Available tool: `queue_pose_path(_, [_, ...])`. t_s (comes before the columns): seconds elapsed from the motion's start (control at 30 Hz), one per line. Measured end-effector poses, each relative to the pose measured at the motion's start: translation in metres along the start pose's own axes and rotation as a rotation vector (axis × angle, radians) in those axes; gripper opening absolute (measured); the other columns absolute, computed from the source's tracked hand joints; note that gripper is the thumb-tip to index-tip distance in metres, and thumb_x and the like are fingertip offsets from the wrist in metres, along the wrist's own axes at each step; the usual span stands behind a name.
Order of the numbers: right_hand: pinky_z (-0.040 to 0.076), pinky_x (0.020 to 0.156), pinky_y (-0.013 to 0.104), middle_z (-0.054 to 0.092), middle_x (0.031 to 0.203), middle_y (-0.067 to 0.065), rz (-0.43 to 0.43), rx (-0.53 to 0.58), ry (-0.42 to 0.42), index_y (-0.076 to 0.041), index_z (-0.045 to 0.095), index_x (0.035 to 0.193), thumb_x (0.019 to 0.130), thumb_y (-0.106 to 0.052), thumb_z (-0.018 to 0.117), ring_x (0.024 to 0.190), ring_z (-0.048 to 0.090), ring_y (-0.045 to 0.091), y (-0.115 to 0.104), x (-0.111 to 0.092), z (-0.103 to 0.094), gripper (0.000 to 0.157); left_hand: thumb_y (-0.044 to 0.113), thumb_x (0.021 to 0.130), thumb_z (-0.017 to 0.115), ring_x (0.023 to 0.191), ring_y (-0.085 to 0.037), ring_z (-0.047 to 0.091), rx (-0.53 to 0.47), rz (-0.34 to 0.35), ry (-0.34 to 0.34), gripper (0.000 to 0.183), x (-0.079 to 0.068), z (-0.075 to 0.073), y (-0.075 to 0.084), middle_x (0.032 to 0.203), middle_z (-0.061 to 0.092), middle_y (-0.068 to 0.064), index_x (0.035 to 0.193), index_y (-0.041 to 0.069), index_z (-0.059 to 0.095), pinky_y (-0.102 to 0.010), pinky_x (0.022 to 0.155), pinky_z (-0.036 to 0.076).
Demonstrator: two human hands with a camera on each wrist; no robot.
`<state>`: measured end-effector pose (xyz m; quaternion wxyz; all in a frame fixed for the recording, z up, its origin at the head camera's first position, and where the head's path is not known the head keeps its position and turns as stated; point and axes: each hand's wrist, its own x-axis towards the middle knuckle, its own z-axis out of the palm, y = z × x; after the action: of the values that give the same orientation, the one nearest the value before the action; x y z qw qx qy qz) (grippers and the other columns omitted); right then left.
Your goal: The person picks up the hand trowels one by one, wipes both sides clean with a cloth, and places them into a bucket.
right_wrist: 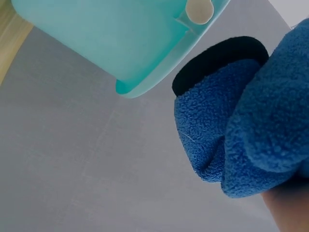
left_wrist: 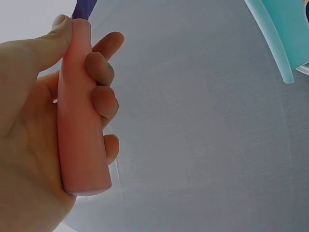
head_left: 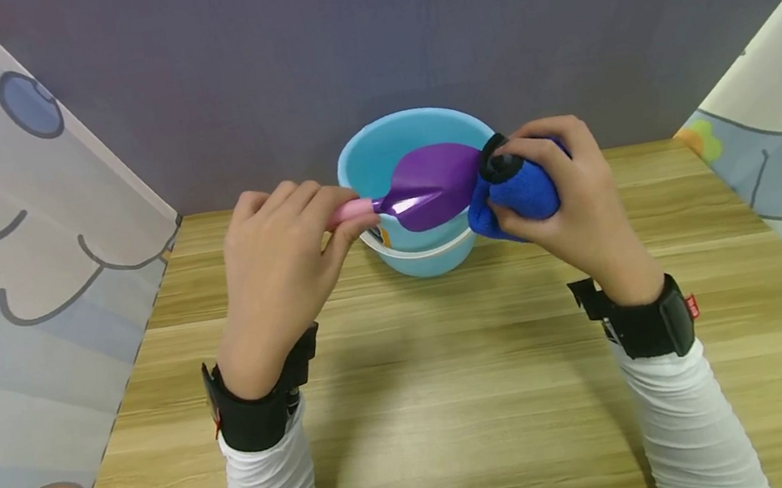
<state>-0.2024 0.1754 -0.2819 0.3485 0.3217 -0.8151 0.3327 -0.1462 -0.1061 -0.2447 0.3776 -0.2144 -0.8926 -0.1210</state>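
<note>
My left hand (head_left: 280, 265) grips the pink handle (left_wrist: 83, 111) of a toy shovel, fingers wrapped round it in the left wrist view. The shovel's purple blade (head_left: 434, 185) points right, over the mouth of a light blue bucket (head_left: 376, 145). My right hand (head_left: 572, 187) holds a bunched blue cloth (head_left: 524, 195) with black edging against the blade's tip. In the right wrist view, the fuzzy cloth (right_wrist: 265, 116) hides most of the right fingers. Whatever lies deep in the bucket is hidden by the blade.
The bucket stands on a wood-grain table (head_left: 460, 402) close to the grey back wall (head_left: 359, 29). Cartoon-printed panels (head_left: 3, 234) flank the table on both sides. A white handle (head_left: 430, 252) crosses the bucket's front.
</note>
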Motion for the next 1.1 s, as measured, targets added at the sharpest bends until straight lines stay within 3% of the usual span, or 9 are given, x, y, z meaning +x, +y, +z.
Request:
queue_pose_path(0.9, [0.043,0.092,0.062,0.055,0.117,0.028,0.012,-0.022,-0.012,0.0,0.064,0.111,0.066,-0.013,0.082,0.114,0.048,0.039,0.0001,0.0003,0.0013,0.05,0.045,0.087,0.065,0.072,-0.024,0.061,0.025,-0.009,-0.025,0.04,-0.001,-0.0022,0.0,0.075,0.073,-0.008,0.088,0.005,0.073,-0.044,0.069,0.044])
queue_pose_path(1.1, [0.041,0.095,0.058,0.053,0.117,0.032,0.021,0.016,0.037,0.003,0.064,0.109,0.065,-0.011,0.083,0.115,0.048,0.038,-0.0007,0.0003,-0.0019,0.049,0.043,0.087,0.065,0.076,-0.025,0.062,0.014,-0.005,-0.031,0.039,-0.0009,-0.001,-0.0003,0.079,0.074,-0.01,0.092,0.004,0.072,-0.044,0.068,0.045])
